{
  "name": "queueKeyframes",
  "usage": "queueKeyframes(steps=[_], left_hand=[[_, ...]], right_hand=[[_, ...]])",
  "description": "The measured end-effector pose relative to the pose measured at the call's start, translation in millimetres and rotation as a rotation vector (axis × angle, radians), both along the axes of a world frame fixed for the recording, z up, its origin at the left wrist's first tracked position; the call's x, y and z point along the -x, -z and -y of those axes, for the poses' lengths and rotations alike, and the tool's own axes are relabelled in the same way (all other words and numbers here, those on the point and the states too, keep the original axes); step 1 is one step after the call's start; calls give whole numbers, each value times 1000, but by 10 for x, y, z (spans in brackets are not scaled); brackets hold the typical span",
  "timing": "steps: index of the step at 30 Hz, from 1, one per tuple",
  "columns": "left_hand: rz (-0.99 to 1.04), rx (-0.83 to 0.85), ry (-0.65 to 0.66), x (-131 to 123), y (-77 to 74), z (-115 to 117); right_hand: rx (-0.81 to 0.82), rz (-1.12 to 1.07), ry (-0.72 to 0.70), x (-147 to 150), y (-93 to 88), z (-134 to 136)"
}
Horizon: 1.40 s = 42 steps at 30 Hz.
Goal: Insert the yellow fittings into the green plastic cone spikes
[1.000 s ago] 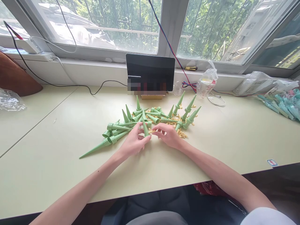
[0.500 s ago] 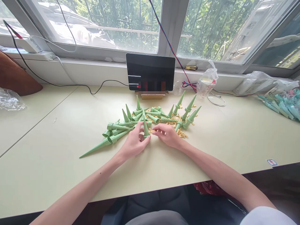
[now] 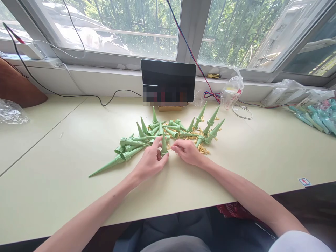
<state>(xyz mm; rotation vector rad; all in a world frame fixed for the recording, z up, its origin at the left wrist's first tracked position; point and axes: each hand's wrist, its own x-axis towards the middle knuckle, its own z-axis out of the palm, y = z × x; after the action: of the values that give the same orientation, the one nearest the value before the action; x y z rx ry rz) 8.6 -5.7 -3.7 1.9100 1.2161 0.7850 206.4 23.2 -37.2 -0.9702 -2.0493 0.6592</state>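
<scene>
My left hand (image 3: 151,159) is closed around the lower collar of a green plastic watering spike (image 3: 164,143), which stands with its point up. My right hand (image 3: 185,151) has its fingers pinched together just right of that collar, at a small yellow valve piece (image 3: 168,147); the fingertips partly hide it. Beyond both hands lies a pile of green spikes (image 3: 133,141), some lying down and some upright. Several spikes with yellow pieces in their collars (image 3: 210,122) stand on the right. Loose yellow valve pieces (image 3: 203,149) are heaped by my right hand.
A dark tablet (image 3: 168,78) leans on a cardboard stand (image 3: 170,108) behind the pile. Cables run along the back of the table (image 3: 65,196). At the back right are a plastic-wrapped cup (image 3: 232,92), a coiled white cable (image 3: 243,112) and bagged teal items (image 3: 316,117).
The spike in my left hand has tipped slightly and sits a touch lower. My right fingertips have shifted slightly right, with less of the yellow piece showing.
</scene>
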Motion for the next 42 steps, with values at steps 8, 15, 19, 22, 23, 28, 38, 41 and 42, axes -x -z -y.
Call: queueKeyframes(steps=[8, 15, 19, 22, 23, 28, 38, 41, 42], left_hand=[[23, -2, 7, -9, -17, 2], [16, -7, 8, -11, -23, 6], [7, 4, 12, 0, -12, 2], [3, -2, 12, 9, 12, -7], [2, -7, 10, 11, 21, -10], [-3, -14, 10, 11, 41, -17], [-16, -16, 21, 19, 28, -9], [-7, -14, 27, 19, 28, -5], [-3, -13, 27, 18, 29, -5]], right_hand=[[12, 29, -26, -2, -15, 15], [12, 40, -33, 6, -18, 19], [19, 56, -45, 7, -35, 16], [37, 78, -47, 2, -35, 15], [40, 83, -50, 0, -33, 15], [50, 84, -60, 0, -34, 21], [18, 139, -68, -5, -16, 0], [24, 134, -80, -6, -31, -1], [30, 129, -85, -6, -36, -1]])
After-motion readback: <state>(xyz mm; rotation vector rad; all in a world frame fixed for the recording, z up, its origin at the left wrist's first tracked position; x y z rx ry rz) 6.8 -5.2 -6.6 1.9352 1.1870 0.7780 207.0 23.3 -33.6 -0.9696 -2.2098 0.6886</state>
